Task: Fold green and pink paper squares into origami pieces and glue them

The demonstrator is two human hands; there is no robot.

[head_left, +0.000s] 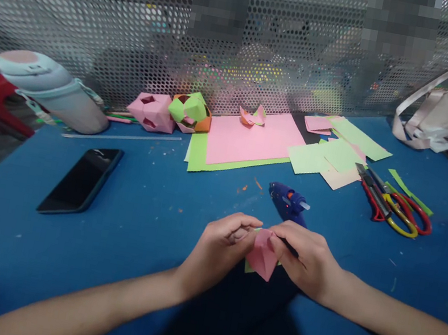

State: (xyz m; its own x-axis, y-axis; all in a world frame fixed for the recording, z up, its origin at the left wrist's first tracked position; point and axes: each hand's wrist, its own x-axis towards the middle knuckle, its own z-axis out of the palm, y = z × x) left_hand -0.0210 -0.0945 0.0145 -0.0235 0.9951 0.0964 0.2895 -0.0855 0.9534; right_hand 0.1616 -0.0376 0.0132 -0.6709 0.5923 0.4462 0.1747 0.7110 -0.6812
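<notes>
Between my two hands is a small folded paper piece (264, 255), pink on the side facing me with green edges showing. My left hand (223, 248) pinches its left side with thumb and fingers. On the other side, my right hand (307, 257) grips the upper right edge, its thumb on the pink face. Just beyond my hands lies a blue glue gun (288, 197) with a glue stick poking out of its back and a small red light. Part of the glue gun is hidden behind my right hand.
Toward the back stand a pink paper shape (153, 112), a green and orange one (191, 111) and pink paper sheets (254, 141). Scissors (404, 214) and a box cutter (373, 191) lie right. A phone (82, 180) and a bottle (55, 91) are left. A perforated metal panel (141, 49) rises behind.
</notes>
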